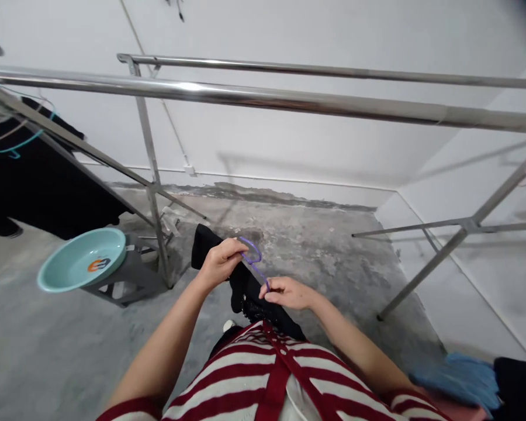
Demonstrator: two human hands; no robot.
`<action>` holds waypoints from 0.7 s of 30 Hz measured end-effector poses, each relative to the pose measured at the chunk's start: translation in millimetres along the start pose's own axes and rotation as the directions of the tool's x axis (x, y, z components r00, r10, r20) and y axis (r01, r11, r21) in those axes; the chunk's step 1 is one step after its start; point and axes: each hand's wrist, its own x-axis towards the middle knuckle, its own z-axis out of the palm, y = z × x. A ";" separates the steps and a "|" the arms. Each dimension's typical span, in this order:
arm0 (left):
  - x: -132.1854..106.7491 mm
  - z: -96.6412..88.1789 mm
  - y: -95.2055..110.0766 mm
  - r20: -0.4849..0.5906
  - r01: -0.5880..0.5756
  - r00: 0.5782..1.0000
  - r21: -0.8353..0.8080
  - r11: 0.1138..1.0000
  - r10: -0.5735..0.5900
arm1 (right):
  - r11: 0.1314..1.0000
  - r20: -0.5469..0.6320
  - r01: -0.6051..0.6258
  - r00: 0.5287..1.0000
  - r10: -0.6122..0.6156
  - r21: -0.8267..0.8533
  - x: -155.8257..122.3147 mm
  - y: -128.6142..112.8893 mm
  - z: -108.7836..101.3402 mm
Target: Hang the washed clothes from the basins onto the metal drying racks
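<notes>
Head view: the left hand (221,263) was closed on a black garment (206,248), a loop of the purple wire hanger (252,252) just beside its fingers. The right hand (287,293) pinched the hanger's lower end. Both were held above the concrete floor (333,275), with open floor rightward; a teal basin (83,260) stood leftward, beyond a steel rack leg (160,234).
</notes>
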 end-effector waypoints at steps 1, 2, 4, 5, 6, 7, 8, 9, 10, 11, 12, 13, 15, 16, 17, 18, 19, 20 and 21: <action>-3.1 -4.2 -1.3 -0.019 0.025 1.000 -0.005 1.000 -0.025 | 1.000 0.010 0.029 1.000 -0.029 -0.001 6.7 -1.7 5.3; -6.0 -8.8 -2.8 -0.042 0.058 0.997 -0.003 0.998 -0.058 | 0.998 0.002 0.056 0.998 -0.056 0.007 13.6 -3.2 9.8; -11.7 -18.7 -6.5 -0.112 0.132 0.985 0.021 0.991 -0.129 | 0.993 -0.046 0.112 0.993 -0.110 0.039 28.6 -5.9 16.8; -14.9 -24.1 -8.3 -0.153 0.167 0.975 0.043 0.985 -0.159 | 0.988 -0.078 0.144 0.987 -0.140 0.052 36.8 -7.7 19.5; -18.8 -29.9 -10.2 -0.195 0.199 0.964 0.068 0.978 -0.183 | 0.984 -0.107 0.169 0.981 -0.162 0.064 45.5 -10.1 21.8; -23.7 -36.0 -12.0 -0.237 0.228 0.950 0.093 0.969 -0.201 | 0.981 -0.130 0.181 0.977 -0.170 0.074 54.7 -13.5 24.0; -30.1 -42.3 -13.9 -0.279 0.260 0.935 0.114 0.959 -0.220 | 0.980 -0.146 0.182 0.975 -0.169 0.083 64.5 -18.0 25.9; -38.5 -48.5 -16.2 -0.317 0.294 0.917 0.126 0.947 -0.243 | 0.980 -0.161 0.177 0.974 -0.161 0.090 75.0 -23.6 27.8; -49.0 -54.5 -19.2 -0.347 0.333 0.897 0.125 0.935 -0.273 | 0.981 -0.177 0.170 0.972 -0.152 0.094 86.0 -30.5 29.8; -61.9 -60.0 -22.9 -0.365 0.373 0.877 0.112 0.921 -0.311 | 0.981 -0.197 0.166 0.970 -0.145 0.096 97.7 -38.4 31.9; -76.9 -64.9 -27.7 -0.372 0.413 0.857 0.086 0.906 -0.356 | 0.982 -0.221 0.165 0.965 -0.141 0.096 110.0 -47.4 34.2; -93.6 -69.1 -33.5 -0.359 0.456 0.839 0.053 0.888 -0.409 | 0.981 -0.249 0.169 0.958 -0.141 0.095 122.9 -57.3 36.9; -130.2 -76.1 -47.5 -0.282 0.556 0.792 -0.034 0.830 -0.542 | 0.977 -0.319 0.188 0.936 -0.148 0.098 149.9 -79.2 43.8; -148.6 -79.4 -55.0 -0.219 0.613 0.759 -0.076 0.786 -0.613 | 0.974 -0.353 0.200 0.923 -0.152 0.103 163.7 -91.1 47.8; -166.2 -83.2 -62.4 -0.156 0.667 0.720 -0.114 0.736 -0.676 | 0.971 -0.387 0.212 0.909 -0.156 0.106 177.6 -103.3 52.3; -182.4 -87.7 -69.3 -0.102 0.705 0.687 -0.141 0.695 -0.719 | 0.968 -0.420 0.229 0.892 -0.167 0.102 191.4 -116.0 57.0; -196.9 -93.3 -75.5 -0.061 0.734 0.660 -0.158 0.660 -0.748 | 0.964 -0.451 0.251 0.873 -0.185 0.090 205.2 -128.7 61.9; -209.5 -100.2 -80.9 -0.036 0.753 0.640 -0.167 0.636 -0.767 | 0.958 -0.481 0.276 0.851 -0.209 0.072 218.8 -141.4 66.9; -220.2 -108.5 -85.7 -0.024 0.765 0.627 -0.169 0.621 -0.779 | 0.952 -0.510 0.303 0.828 -0.235 0.053 232.4 -153.8 72.0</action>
